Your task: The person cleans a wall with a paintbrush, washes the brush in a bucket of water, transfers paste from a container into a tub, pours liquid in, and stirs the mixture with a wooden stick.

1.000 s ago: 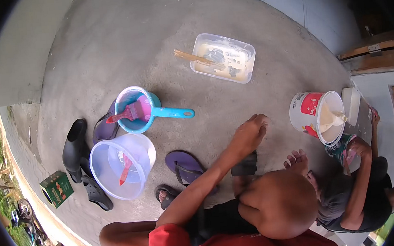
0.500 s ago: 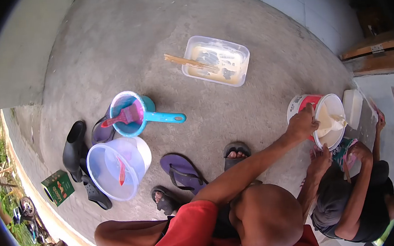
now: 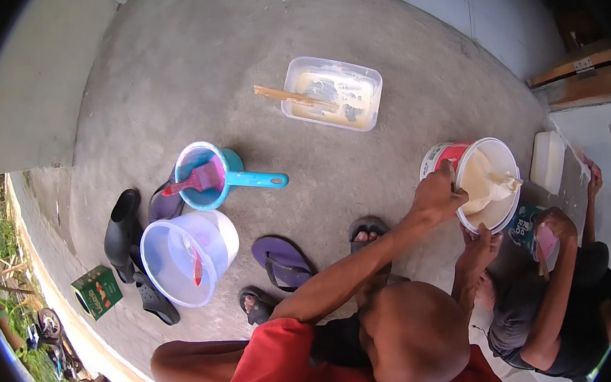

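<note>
A white paint bucket (image 3: 432, 161) with a red label leans over on its side, its mouth turned right and toward me. Cream paint (image 3: 487, 177) coats its inside, along with a pale crumpled lump (image 3: 507, 186) whose kind I cannot make out. My left hand (image 3: 435, 199) is closed on the rim's left side. Below, my right hand (image 3: 479, 249) grips the near rim, its fingers partly hidden. Farther left on the floor lies a clear rectangular tub (image 3: 376, 88) smeared with cream paint, a wooden stick (image 3: 276, 93) resting across its edge.
A blue dipper (image 3: 261, 179) holds a brush (image 3: 200, 178); beside it stands a translucent bucket (image 3: 161, 274) with a red-handled tool inside. Sandals (image 3: 282, 261), black clogs (image 3: 122, 227) and a green box (image 3: 98, 290) lie around. At right, a co-worker's hand (image 3: 556, 229) is at a dark tin (image 3: 523, 224).
Both my hands have shifted left with the bucket, and its mouth now faces me more. More of the co-worker's tin shows.
</note>
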Demonstrator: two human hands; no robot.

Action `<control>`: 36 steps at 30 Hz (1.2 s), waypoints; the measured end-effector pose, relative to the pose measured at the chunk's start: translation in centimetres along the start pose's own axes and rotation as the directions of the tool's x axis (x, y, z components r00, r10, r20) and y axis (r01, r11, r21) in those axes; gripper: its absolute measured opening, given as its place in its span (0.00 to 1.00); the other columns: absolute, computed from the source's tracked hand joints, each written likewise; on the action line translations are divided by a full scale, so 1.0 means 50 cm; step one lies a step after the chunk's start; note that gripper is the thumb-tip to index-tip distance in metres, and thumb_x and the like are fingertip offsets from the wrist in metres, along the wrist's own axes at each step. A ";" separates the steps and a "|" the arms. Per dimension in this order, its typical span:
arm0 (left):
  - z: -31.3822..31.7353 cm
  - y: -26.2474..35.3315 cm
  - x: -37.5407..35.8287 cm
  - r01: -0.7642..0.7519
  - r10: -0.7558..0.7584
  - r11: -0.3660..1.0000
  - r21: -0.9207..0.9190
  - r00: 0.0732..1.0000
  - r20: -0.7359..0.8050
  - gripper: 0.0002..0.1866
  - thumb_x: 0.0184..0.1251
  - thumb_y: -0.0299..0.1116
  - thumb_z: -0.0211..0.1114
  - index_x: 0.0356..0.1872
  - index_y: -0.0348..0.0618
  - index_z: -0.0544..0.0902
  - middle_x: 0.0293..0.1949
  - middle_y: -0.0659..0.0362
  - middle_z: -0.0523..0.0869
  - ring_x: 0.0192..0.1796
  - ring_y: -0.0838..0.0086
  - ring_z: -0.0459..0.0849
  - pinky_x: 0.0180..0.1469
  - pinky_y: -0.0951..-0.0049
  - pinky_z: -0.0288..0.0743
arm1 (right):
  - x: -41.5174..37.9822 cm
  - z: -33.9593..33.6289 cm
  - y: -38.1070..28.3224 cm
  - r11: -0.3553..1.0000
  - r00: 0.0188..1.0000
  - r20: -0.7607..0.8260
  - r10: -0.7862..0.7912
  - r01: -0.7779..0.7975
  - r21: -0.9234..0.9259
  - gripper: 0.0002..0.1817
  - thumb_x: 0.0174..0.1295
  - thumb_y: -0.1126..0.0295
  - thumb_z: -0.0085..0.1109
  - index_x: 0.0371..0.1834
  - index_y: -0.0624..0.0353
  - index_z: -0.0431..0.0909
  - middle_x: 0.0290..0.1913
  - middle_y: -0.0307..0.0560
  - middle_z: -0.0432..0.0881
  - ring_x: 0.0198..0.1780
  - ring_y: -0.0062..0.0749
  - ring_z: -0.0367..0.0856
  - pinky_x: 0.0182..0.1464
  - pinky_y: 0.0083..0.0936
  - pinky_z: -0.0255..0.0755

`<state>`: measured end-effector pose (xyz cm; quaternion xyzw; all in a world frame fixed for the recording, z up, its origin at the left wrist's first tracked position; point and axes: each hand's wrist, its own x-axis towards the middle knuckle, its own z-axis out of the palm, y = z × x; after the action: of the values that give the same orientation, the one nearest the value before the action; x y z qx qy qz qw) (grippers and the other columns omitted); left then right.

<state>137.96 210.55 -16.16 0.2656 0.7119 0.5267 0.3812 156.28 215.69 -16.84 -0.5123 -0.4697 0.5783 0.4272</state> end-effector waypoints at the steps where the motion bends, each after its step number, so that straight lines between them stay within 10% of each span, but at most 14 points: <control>1: -0.016 -0.005 -0.013 0.000 0.000 1.000 -0.008 1.000 -0.019 0.20 0.55 0.30 0.70 0.43 0.29 0.72 0.31 0.43 0.85 0.34 0.55 0.88 0.38 0.62 0.81 | -0.022 0.024 -0.001 1.000 0.999 0.043 -0.009 0.008 0.020 0.20 0.65 0.76 0.57 0.60 0.63 0.69 0.57 0.52 0.80 0.53 0.35 0.84 0.54 0.39 0.82; 11: -0.178 -0.046 -0.111 0.054 -0.061 0.998 -0.042 0.981 -0.185 0.12 0.63 0.24 0.68 0.39 0.34 0.72 0.27 0.59 0.79 0.29 0.81 0.79 0.28 0.76 0.75 | -0.121 0.131 0.012 0.998 0.982 0.181 0.043 -0.034 -0.051 0.22 0.64 0.74 0.61 0.60 0.57 0.68 0.48 0.39 0.80 0.44 0.17 0.77 0.44 0.20 0.73; 15: -0.198 -0.060 -0.153 0.090 -0.156 0.962 -0.256 0.956 -0.249 0.14 0.60 0.27 0.68 0.36 0.35 0.70 0.25 0.54 0.82 0.25 0.76 0.81 0.28 0.73 0.76 | -0.131 0.147 0.013 0.997 0.972 0.231 0.045 -0.029 -0.074 0.22 0.63 0.75 0.61 0.59 0.59 0.68 0.48 0.38 0.80 0.44 0.15 0.76 0.44 0.18 0.73; 22: -0.193 -0.066 -0.231 0.093 -0.220 0.904 -0.418 0.938 -0.267 0.15 0.68 0.26 0.67 0.41 0.35 0.67 0.24 0.59 0.80 0.23 0.82 0.78 0.25 0.79 0.74 | -0.104 0.150 0.009 0.994 0.890 0.455 0.019 0.032 -0.105 0.28 0.64 0.83 0.56 0.68 0.65 0.62 0.59 0.48 0.78 0.60 0.27 0.77 0.64 0.26 0.68; 24: -0.203 -0.048 -0.250 0.155 -0.240 0.926 -0.345 0.946 -0.218 0.17 0.67 0.26 0.69 0.47 0.34 0.68 0.34 0.53 0.82 0.32 0.76 0.82 0.31 0.73 0.77 | -0.103 0.147 0.005 0.993 0.886 0.462 0.042 0.013 -0.114 0.27 0.64 0.83 0.55 0.68 0.65 0.63 0.60 0.49 0.78 0.61 0.27 0.77 0.65 0.27 0.68; 26: -0.202 -0.024 -0.256 -0.087 0.264 0.934 0.346 0.820 -0.508 0.23 0.64 0.28 0.72 0.55 0.33 0.71 0.44 0.53 0.80 0.46 0.68 0.79 0.47 0.61 0.74 | -0.099 0.144 0.003 0.986 0.878 0.475 0.052 0.029 -0.161 0.27 0.65 0.83 0.55 0.68 0.66 0.63 0.60 0.50 0.78 0.61 0.28 0.77 0.65 0.27 0.68; 27: -0.205 -0.008 -0.246 -0.084 0.263 0.935 0.346 0.818 -0.512 0.23 0.64 0.28 0.72 0.55 0.33 0.71 0.44 0.53 0.80 0.46 0.68 0.79 0.47 0.61 0.74 | -0.091 0.144 0.002 0.986 0.876 0.479 0.053 0.029 -0.161 0.27 0.65 0.83 0.55 0.68 0.66 0.63 0.60 0.50 0.78 0.61 0.28 0.77 0.65 0.27 0.68; 29: -0.213 0.020 -0.207 -0.212 0.504 0.681 0.701 0.830 -0.239 0.27 0.56 0.31 0.74 0.58 0.39 0.78 0.50 0.56 0.79 0.55 0.62 0.75 0.58 0.58 0.66 | -0.080 0.139 -0.004 0.983 0.875 0.471 0.112 -0.029 -0.182 0.30 0.66 0.80 0.56 0.71 0.65 0.60 0.60 0.50 0.78 0.60 0.27 0.77 0.65 0.27 0.69; 33: -0.210 0.019 -0.142 -0.320 0.553 0.639 0.700 0.823 -0.129 0.16 0.53 0.32 0.74 0.44 0.45 0.86 0.47 0.61 0.83 0.53 0.65 0.77 0.58 0.62 0.62 | -0.095 0.154 -0.042 0.920 0.925 0.378 -0.049 0.189 -0.344 0.30 0.64 0.77 0.61 0.71 0.62 0.65 0.58 0.51 0.78 0.59 0.33 0.76 0.64 0.34 0.69; 35: -0.209 -0.005 -0.126 -0.320 0.573 0.638 0.701 0.805 -0.154 0.14 0.52 0.30 0.74 0.42 0.46 0.86 0.44 0.63 0.83 0.51 0.66 0.77 0.56 0.62 0.63 | -0.091 0.153 -0.064 0.263 0.672 0.536 -0.510 0.716 -0.647 0.27 0.59 0.72 0.66 0.64 0.59 0.75 0.55 0.49 0.78 0.59 0.40 0.73 0.62 0.39 0.66; 36: -0.208 -0.013 -0.124 -0.319 0.591 0.639 0.699 0.787 -0.181 0.12 0.52 0.29 0.74 0.39 0.47 0.86 0.41 0.64 0.84 0.48 0.67 0.78 0.54 0.62 0.63 | -0.093 0.158 -0.073 0.267 0.677 0.535 -0.507 0.713 -0.649 0.27 0.59 0.72 0.66 0.64 0.59 0.75 0.55 0.49 0.78 0.59 0.40 0.73 0.62 0.39 0.66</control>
<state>132.96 199.82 -13.53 0.4407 0.8144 0.3762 -0.0318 148.99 211.02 -12.09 -0.3573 -0.8849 0.1284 0.2697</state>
